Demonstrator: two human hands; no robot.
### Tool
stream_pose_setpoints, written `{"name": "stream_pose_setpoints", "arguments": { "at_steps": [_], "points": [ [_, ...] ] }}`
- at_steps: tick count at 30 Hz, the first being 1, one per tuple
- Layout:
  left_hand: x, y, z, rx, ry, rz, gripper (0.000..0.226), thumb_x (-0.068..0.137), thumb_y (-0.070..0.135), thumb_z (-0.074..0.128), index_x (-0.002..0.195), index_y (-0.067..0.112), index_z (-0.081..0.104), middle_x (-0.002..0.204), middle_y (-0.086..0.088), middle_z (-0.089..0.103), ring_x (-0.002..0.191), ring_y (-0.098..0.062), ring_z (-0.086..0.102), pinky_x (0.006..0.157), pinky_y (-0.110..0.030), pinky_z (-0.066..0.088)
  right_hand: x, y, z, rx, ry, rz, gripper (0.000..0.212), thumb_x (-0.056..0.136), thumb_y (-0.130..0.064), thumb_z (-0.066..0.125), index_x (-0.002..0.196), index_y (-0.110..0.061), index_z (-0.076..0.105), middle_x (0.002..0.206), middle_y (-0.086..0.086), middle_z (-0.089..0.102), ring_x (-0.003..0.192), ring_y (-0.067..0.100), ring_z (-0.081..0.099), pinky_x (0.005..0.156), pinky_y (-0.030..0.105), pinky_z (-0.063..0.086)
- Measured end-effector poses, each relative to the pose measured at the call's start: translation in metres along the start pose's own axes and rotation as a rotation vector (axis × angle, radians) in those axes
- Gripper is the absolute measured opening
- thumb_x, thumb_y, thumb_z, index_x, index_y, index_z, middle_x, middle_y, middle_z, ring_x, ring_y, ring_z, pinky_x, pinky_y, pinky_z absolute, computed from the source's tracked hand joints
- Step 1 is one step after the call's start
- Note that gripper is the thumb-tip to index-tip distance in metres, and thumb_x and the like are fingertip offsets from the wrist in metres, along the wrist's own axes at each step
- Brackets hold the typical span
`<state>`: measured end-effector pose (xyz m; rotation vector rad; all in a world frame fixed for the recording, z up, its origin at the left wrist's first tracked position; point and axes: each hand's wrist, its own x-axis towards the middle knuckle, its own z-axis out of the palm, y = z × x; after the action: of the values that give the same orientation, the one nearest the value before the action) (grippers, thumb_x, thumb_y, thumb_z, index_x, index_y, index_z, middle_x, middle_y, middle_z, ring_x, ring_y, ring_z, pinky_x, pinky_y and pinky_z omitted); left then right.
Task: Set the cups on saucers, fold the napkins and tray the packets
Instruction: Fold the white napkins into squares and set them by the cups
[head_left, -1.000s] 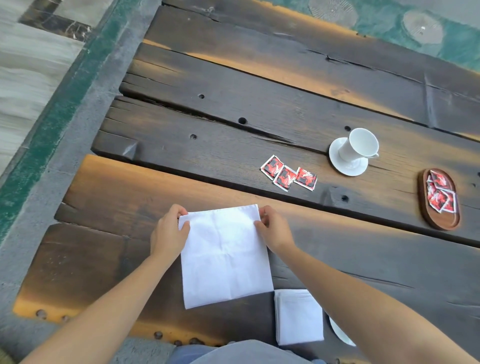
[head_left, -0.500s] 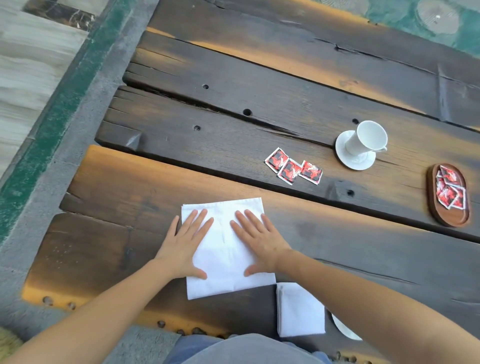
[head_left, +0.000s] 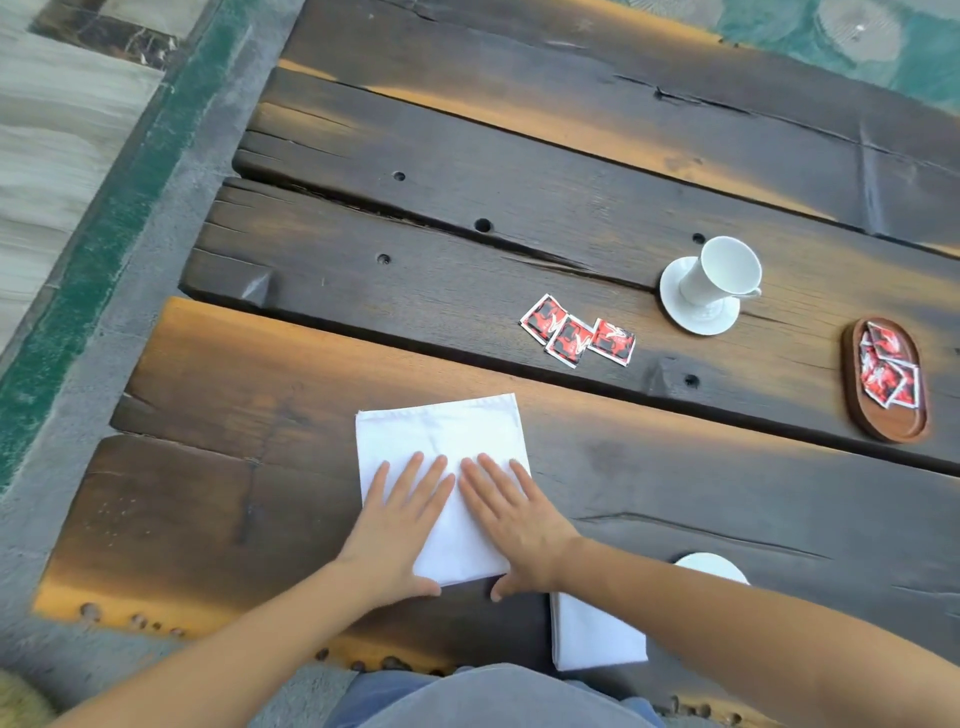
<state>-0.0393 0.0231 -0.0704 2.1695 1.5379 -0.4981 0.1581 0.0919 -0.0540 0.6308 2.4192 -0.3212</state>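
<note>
The white napkin (head_left: 447, 436) is lying unfolded and flat on the dark plank worktop (head_left: 260, 389), near the person. The left hand (head_left: 400, 525) and the right hand (head_left: 514, 519) are pressing down side by side on the napkin's near half. Their fingers are straight and slightly spread, with the thumbs at its near edge. Just right of the napkin's near right corner a folded napkin (head_left: 597, 639) is lying, its top hidden under the right forearm. A second saucer (head_left: 711, 564) is peeking out beyond that forearm. Beyond the napkin, slightly to the right, three loose packets (head_left: 576, 335) are lying in an overlapping row. Farther right of the napkin, a white cup (head_left: 722, 270) is standing on its saucer (head_left: 696, 317). A wooden oval tray (head_left: 893, 423) is holding the trayed packets (head_left: 888, 376).
</note>
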Motion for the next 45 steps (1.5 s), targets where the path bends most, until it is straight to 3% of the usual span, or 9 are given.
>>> {"name": "stream_pose_setpoints", "arguments": {
  "at_steps": [4, 10, 14, 17, 20, 23, 35, 41, 45],
  "points": [
    [0.003, 0.003, 0.012, -0.026, -0.031, 0.002, 0.128, 0.040, 0.081, 0.062, 0.145, 0.017, 0.026, 0.155, -0.006, 0.023, 0.143, -0.032, 0.010, 0.107, -0.056, 0.011, 0.000, 0.001, 0.012, 0.070, -0.003, 0.023, 0.127, 0.070, -0.065, 0.065, 0.147, -0.010, -0.019, 0.154, 0.007, -0.030, 0.141, 0.028, -0.029, 0.118, 0.053, -0.004],
    [-0.001, -0.015, 0.017, -0.015, -0.051, 0.004, 0.131, 0.046, 0.088, 0.049, 0.150, 0.023, 0.001, 0.156, 0.000, -0.023, 0.143, -0.027, -0.013, 0.110, -0.052, -0.010, -0.009, 0.020, 0.016, 0.062, 0.000, -0.005, 0.113, 0.078, -0.074, 0.045, 0.145, -0.017, -0.026, 0.153, 0.000, -0.033, 0.140, 0.021, -0.032, 0.115, 0.047, -0.016],
    [-0.004, -0.021, 0.014, -0.022, 0.053, 0.046, 0.106, 0.068, 0.088, 0.026, 0.150, 0.024, 0.005, 0.159, -0.004, 0.009, 0.143, -0.025, -0.004, 0.112, -0.052, 0.008, -0.016, 0.022, 0.011, 0.158, 0.047, 0.029, 0.096, 0.083, -0.077, 0.022, 0.150, -0.017, -0.014, 0.157, -0.002, -0.022, 0.145, 0.020, -0.019, 0.117, 0.054, -0.009],
    [0.004, -0.015, 0.001, -0.108, 0.072, -0.053, 0.090, 0.078, 0.077, 0.028, 0.147, 0.022, 0.010, 0.157, -0.006, 0.016, 0.143, -0.024, -0.005, 0.107, -0.058, 0.031, -0.003, 0.016, 0.001, 0.191, 0.113, 0.050, 0.100, 0.083, -0.072, 0.036, 0.151, -0.011, -0.004, 0.160, 0.003, -0.009, 0.147, 0.023, -0.010, 0.117, 0.052, -0.008],
    [0.013, -0.010, 0.003, -0.083, 0.047, -0.024, 0.105, 0.074, 0.072, 0.050, 0.142, 0.028, -0.017, 0.151, -0.004, -0.026, 0.140, -0.025, -0.028, 0.115, -0.055, 0.004, 0.014, 0.007, 0.001, 0.119, 0.074, 0.005, 0.115, 0.077, -0.070, 0.051, 0.149, -0.009, -0.013, 0.158, 0.006, -0.020, 0.145, 0.023, -0.020, 0.116, 0.048, -0.011],
    [0.012, -0.018, 0.006, -0.049, 0.040, 0.007, 0.119, 0.066, 0.074, 0.057, 0.140, 0.030, -0.025, 0.148, 0.000, -0.038, 0.131, -0.020, -0.044, 0.111, -0.046, -0.013, 0.019, 0.010, 0.007, 0.079, 0.053, 0.003, 0.126, 0.070, -0.072, 0.058, 0.147, -0.009, -0.019, 0.157, 0.006, -0.025, 0.144, 0.023, -0.023, 0.117, 0.048, -0.009],
    [0.000, -0.049, 0.004, 0.032, -0.128, 0.017, 0.140, 0.058, 0.077, 0.061, 0.126, 0.026, -0.050, 0.125, 0.004, -0.063, 0.120, -0.017, -0.054, 0.107, -0.049, -0.018, -0.012, 0.050, 0.015, 0.103, 0.012, 0.084, 0.129, 0.066, -0.072, 0.062, 0.146, -0.020, -0.025, 0.150, -0.006, -0.035, 0.144, 0.018, -0.024, 0.117, 0.052, -0.005],
    [-0.007, -0.032, -0.011, 0.028, -0.090, -0.013, 0.125, 0.065, 0.077, 0.053, 0.144, 0.021, -0.025, 0.145, -0.003, -0.038, 0.140, -0.022, -0.027, 0.111, -0.054, -0.014, -0.014, 0.042, 0.004, 0.104, -0.003, 0.122, 0.124, 0.069, -0.066, 0.065, 0.149, -0.018, -0.016, 0.157, -0.001, -0.024, 0.145, 0.019, -0.020, 0.116, 0.050, -0.005],
    [-0.033, -0.022, 0.008, 0.035, 0.228, 0.113, 0.077, 0.065, 0.068, 0.060, 0.126, 0.022, 0.049, 0.142, -0.003, 0.046, 0.133, -0.022, 0.043, 0.111, -0.042, 0.012, -0.026, 0.023, 0.001, 0.207, 0.226, 0.120, 0.064, 0.081, -0.048, 0.063, 0.133, -0.018, 0.042, 0.150, 0.007, 0.031, 0.142, 0.026, 0.023, 0.117, 0.046, 0.005]
  ]
}}
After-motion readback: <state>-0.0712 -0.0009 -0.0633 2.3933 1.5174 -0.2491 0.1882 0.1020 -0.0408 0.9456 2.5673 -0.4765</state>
